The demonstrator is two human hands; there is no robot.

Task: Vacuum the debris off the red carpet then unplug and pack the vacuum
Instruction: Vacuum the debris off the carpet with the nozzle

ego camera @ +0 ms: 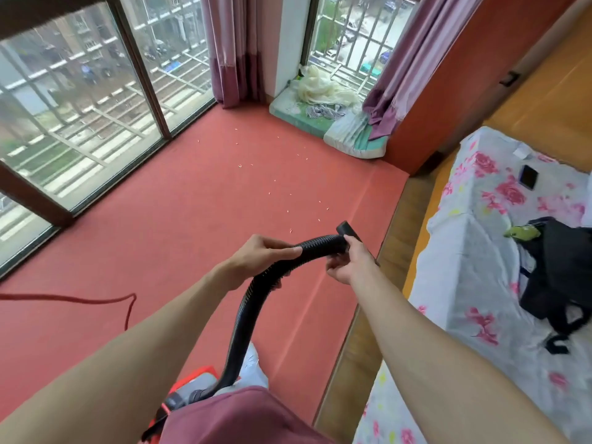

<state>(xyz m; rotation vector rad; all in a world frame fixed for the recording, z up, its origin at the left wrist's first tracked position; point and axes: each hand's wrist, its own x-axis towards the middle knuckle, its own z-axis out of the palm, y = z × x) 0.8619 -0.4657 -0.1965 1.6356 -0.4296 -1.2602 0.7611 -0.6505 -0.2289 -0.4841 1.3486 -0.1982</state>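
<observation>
Your left grip (262,255) was curled round the black ribbed hose (245,318) from above, thumb and fingers wrapped over its arch. Your right grip (350,262) was closed on the hose near its far end, just behind the short black nozzle (347,230), which stuck out past your fingers and pointed away from you, above the floor. From your grips the hose curved down to the vacuum (193,384), a red and grey body standing on the red carpet (179,225) close to you and partly hidden behind your purple clothing (243,418).

Pale specks of debris (242,166) lay scattered over the carpet ahead of the nozzle, between your grips and the far corner. A red cord (80,299) ran across the carpet at your left and bent back towards you.

Big barred windows (80,107) lined the left side, with purple curtains (234,52) hanging in the corner. A green cushion (307,121) with crumpled cloth on it lay under the far window. At your right stood a bed (474,257) with a flowered sheet, carrying a dark phone (528,177) and a black bag (563,270).
</observation>
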